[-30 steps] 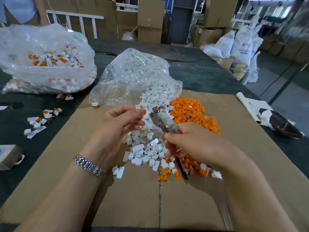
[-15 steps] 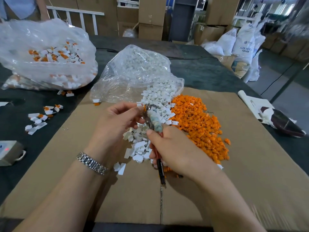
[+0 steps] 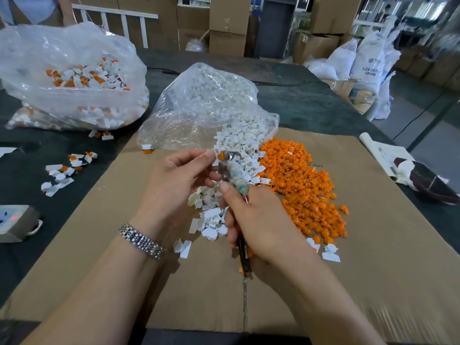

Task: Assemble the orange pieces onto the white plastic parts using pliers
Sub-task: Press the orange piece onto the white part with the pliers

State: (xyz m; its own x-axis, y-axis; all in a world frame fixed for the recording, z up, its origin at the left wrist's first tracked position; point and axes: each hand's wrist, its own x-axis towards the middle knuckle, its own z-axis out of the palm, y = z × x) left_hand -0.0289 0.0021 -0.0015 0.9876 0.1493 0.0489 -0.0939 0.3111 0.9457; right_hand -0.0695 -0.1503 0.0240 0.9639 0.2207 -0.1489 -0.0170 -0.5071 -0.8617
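My left hand (image 3: 179,178) pinches a small white plastic part with an orange piece (image 3: 220,155) between thumb and forefinger. My right hand (image 3: 258,220) grips the pliers (image 3: 234,174), whose taped jaws meet that piece. The pliers' dark handles stick out below my palm. A pile of white parts (image 3: 239,145) spills from a clear bag (image 3: 206,105) behind my hands. Loose orange pieces (image 3: 306,185) lie heaped to the right on the cardboard sheet (image 3: 373,245).
A second clear bag (image 3: 69,78) at the back left holds assembled white-and-orange parts; a few more (image 3: 62,173) lie on the dark table. A grey power strip (image 3: 15,220) sits at the left edge, a rolled paper and dark object (image 3: 418,175) at the right.
My right hand has brought the pliers left and up to the piece in my left hand, uncovering the orange pile. The jaws now close on the piece.
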